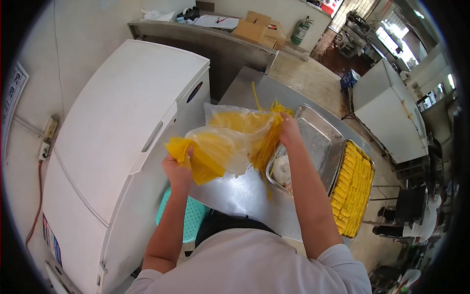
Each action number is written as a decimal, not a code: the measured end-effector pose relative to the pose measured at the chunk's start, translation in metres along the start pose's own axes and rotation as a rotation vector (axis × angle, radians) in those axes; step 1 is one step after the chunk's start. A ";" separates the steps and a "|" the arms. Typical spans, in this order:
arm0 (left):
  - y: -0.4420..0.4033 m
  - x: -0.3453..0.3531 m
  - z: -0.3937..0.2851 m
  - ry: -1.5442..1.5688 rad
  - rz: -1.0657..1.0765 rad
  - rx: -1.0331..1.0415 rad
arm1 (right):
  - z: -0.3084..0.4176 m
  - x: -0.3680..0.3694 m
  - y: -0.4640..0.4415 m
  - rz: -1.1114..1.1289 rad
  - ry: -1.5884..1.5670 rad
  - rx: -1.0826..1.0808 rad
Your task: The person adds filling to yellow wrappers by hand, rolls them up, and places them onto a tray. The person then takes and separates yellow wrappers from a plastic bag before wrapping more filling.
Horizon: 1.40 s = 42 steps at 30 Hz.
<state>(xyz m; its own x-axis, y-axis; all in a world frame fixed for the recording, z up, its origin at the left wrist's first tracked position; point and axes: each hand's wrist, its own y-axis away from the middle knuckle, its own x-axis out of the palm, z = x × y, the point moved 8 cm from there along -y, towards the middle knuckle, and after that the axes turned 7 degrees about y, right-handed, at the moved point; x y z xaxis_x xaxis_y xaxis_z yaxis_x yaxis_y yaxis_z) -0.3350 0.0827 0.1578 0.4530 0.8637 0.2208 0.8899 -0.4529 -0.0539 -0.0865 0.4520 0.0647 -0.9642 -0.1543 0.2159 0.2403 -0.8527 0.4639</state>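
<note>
My left hand [178,170] is closed on the corner of a limp yellow sheet [208,164]. At the right, my right hand [289,130] is closed round a bunch of thin yellow strips [266,146], which hang down from it. Between my hands stretches a crumpled clear plastic bag [227,142], with yellow showing through it. I cannot tell how much of the yellow is inside the bag. All this is held above a steel table [230,193]. Near my right forearm is a metal tray [320,130] with a white plastic-wrapped lump [281,171] at its near end.
Rows of yellow rolls fill a second tray [351,188] at the right. A white chest freezer [122,108] stands close on the left, a teal stool [183,215] below. Cardboard boxes [259,30] and a green fire extinguisher [301,30] are at the back. Another person [426,220] is far right.
</note>
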 end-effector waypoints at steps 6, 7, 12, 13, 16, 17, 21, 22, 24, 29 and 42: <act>0.008 0.017 0.005 -0.079 0.201 -0.014 | 0.025 -0.008 0.021 0.010 0.328 -0.264; 0.010 0.021 0.004 -0.052 0.299 -0.058 | 0.033 -0.004 0.033 -0.005 0.405 -0.291; 0.038 0.034 -0.007 0.033 0.754 -0.682 | 0.030 -0.006 0.021 0.157 0.974 -0.610; 0.042 0.036 -0.014 -0.033 0.845 -0.662 | 0.039 0.007 0.047 0.163 1.116 -0.603; 0.046 0.039 -0.030 -0.182 1.026 -0.484 | 0.041 0.015 0.061 0.193 1.196 -0.591; 0.047 0.041 -0.035 -0.221 1.069 -0.402 | 0.041 0.014 0.059 0.205 1.167 -0.592; 0.043 0.028 -0.021 -0.250 1.057 -0.344 | 0.053 0.013 0.078 0.077 1.168 -0.668; 0.043 0.026 -0.019 -0.263 1.041 -0.353 | 0.055 0.014 0.083 0.042 1.211 -0.693; 0.045 0.023 -0.018 -0.244 1.012 -0.377 | 0.055 0.016 0.091 -0.002 1.358 -0.710; 0.051 0.021 -0.028 -0.184 1.012 -0.378 | 0.041 0.010 0.087 0.014 1.522 -0.581; 0.057 0.003 -0.113 0.010 1.042 -0.429 | 0.036 0.009 0.126 0.205 1.012 -0.488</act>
<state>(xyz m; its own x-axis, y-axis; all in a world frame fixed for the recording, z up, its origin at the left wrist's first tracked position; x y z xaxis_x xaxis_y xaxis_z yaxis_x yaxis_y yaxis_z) -0.2890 0.0345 0.2655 0.9622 0.0189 0.2716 -0.0150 -0.9924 0.1221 -0.0611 0.3612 0.1555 -0.6133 -0.4560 -0.6449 0.5475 -0.8340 0.0690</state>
